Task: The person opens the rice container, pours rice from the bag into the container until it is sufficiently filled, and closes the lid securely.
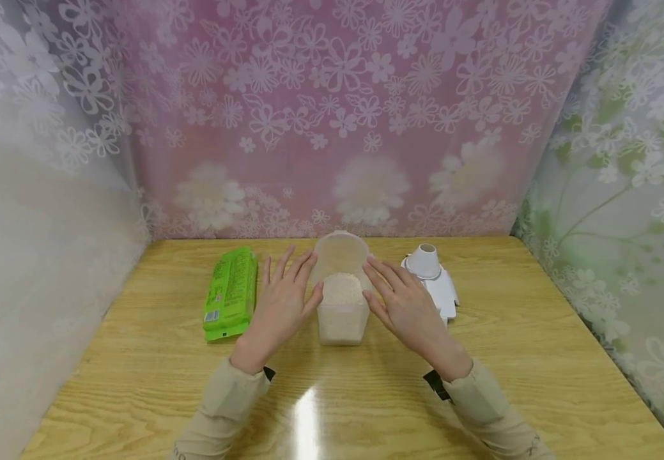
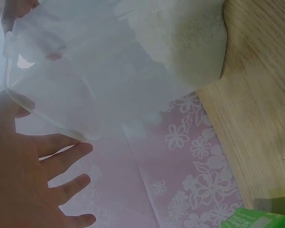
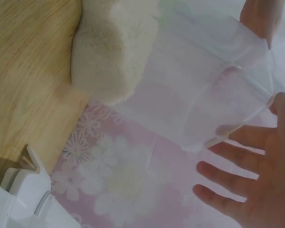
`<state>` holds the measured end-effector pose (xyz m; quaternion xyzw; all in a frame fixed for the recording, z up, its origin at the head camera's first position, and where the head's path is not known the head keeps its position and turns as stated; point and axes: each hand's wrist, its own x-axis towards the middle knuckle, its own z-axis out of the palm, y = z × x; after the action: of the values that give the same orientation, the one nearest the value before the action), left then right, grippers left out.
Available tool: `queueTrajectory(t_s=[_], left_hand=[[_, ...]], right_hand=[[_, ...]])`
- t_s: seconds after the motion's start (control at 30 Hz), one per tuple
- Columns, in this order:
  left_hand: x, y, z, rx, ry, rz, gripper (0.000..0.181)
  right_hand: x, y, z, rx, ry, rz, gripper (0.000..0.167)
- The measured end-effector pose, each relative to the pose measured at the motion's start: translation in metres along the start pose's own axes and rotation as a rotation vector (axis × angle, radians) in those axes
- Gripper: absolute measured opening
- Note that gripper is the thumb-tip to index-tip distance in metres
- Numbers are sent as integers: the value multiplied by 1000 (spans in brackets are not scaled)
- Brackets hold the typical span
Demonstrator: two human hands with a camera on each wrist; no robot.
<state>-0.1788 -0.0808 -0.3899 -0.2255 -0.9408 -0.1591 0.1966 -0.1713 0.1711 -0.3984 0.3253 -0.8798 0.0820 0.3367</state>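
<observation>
The head view looks forward and down over the table to its far edge; both wrist views, rolled sideways, share the tub close up, from left and right.

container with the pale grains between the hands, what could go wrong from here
The container might tip if the left hand and right hand push unevenly from its sides, since both look spread open. Pale grains could then spill onto the table. The right hand might also knock the white gadget close by.
</observation>
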Motion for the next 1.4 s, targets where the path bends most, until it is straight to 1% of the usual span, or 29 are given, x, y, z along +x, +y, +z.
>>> queueTrajectory(t_s=[0.1, 0.2, 0.27, 0.33, 0.4, 0.47, 0.57, 0.73, 0.9, 1.0, 1.07, 1.2, 1.4], left_hand=[[1, -1, 0, 4, 11, 6, 53], [2, -2, 0, -4, 5, 4, 54], [2, -2, 0, -14, -2, 0, 54], [2, -2, -1, -22, -10, -5, 54], [2, -2, -1, -28, -16, -8, 54], [2, -2, -1, -33, -19, -10, 55], [3, -2, -2, -30, -19, -7, 54], [2, -3, -3, -41, -32, -14, 55], [2, -3, -3, -55, -37, -17, 55], [2, -3, -3, -60, -39, -15, 56], [2, -3, -2, -57, -36, -13, 56], [2, -4, -1, -50, -27, -8, 55], [1, -3, -1, -66, -36, -9, 56]], right_hand=[[3, 1, -3, -19, 57, -11, 61], [4, 4, -7, -23, 127, -11, 51], [4, 10, -10, -21, 168, 18, 41], [3, 18, -12, -24, 192, 62, 31], [-1, 29, -12, -34, 198, 108, 21], [-6, 40, -11, -62, 179, 148, 16], [-16, 55, -6, -121, 129, 184, 19], [-33, 71, 3, -239, 39, 194, 25], [-45, 77, 10, -371, -50, 172, 41], [-49, 78, 12, -444, -78, 163, 52], [-51, 78, 13, -474, -88, 170, 58], [-54, 81, 17, -462, -119, 211, 60], [-57, 83, 21, -424, -89, 227, 63]])
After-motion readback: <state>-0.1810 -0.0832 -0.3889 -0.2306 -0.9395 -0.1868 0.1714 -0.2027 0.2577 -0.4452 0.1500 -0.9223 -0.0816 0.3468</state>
